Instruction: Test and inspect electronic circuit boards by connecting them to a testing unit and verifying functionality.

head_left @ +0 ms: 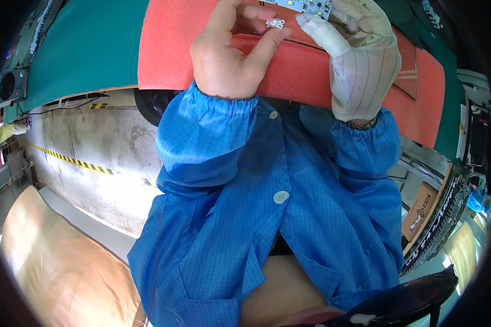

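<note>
My left hand point(229, 57) is bare, above a red foam mat, with its fingers curled and its thumb reaching toward the right. Between the thumb tip and fingertips sits a small white connector point(275, 23). My right hand point(365, 62) wears a pale striped glove. Its thumb lies at the near edge of a white circuit board point(311, 6) with small yellowish LEDs, and the hand is closed on that board. The board's far part is cut off by the top of the picture, and the glove hides its right end.
The red foam mat point(166, 54) covers part of a green-topped bench point(87, 49). A thin dark line crosses the mat beneath the hands. A black device point(12, 86) stands at the far left. A cardboard box point(420, 210) is below the bench on the right.
</note>
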`<action>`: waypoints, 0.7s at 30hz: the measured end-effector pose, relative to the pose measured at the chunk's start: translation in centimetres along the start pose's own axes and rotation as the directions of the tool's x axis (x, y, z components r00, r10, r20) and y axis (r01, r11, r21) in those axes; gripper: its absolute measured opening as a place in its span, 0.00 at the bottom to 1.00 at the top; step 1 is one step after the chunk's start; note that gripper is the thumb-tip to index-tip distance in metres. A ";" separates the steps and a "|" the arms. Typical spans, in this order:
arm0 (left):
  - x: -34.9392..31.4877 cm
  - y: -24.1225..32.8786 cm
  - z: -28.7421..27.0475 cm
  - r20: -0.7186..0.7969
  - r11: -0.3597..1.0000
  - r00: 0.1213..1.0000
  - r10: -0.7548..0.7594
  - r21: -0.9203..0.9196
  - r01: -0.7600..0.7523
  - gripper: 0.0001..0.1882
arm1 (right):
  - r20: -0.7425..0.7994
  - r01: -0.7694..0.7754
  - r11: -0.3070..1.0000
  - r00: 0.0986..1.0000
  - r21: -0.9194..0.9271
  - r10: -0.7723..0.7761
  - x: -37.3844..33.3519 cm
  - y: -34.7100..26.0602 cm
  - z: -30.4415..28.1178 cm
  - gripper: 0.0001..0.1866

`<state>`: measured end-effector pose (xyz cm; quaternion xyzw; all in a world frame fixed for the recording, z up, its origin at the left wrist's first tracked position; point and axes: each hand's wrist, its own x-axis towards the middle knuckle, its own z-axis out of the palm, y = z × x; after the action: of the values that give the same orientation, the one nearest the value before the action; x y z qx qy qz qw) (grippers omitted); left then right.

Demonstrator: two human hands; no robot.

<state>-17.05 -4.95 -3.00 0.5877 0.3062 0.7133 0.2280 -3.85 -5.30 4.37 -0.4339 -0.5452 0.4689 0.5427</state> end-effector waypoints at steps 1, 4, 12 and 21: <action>-0.1 -1.8 -0.2 -0.041 0.890 0.931 0.363 -0.279 -0.360 0.32 | 0.008 -0.003 1.000 1.000 0.004 0.003 0.0 0.2 0.1 0.26; -0.3 3.8 0.0 -0.042 0.889 0.944 -0.327 0.324 0.322 0.32 | 0.010 0.017 0.999 1.000 -0.028 -0.017 0.2 0.4 -0.2 0.25; 0.0 4.2 0.2 -0.081 0.888 0.933 -0.351 0.288 0.359 0.31 | 0.001 0.043 0.989 0.999 -0.141 -0.043 0.3 0.5 -0.3 0.24; -0.1 4.1 -0.1 -0.093 0.883 0.932 -0.351 0.299 0.363 0.31 | -0.019 0.049 0.997 0.999 -0.053 -0.050 0.0 0.7 0.3 0.24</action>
<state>-17.03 -7.96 -0.20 0.5367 0.5218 0.6124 0.2542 -4.19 -5.18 3.72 -0.4392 -0.5623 0.4366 0.5481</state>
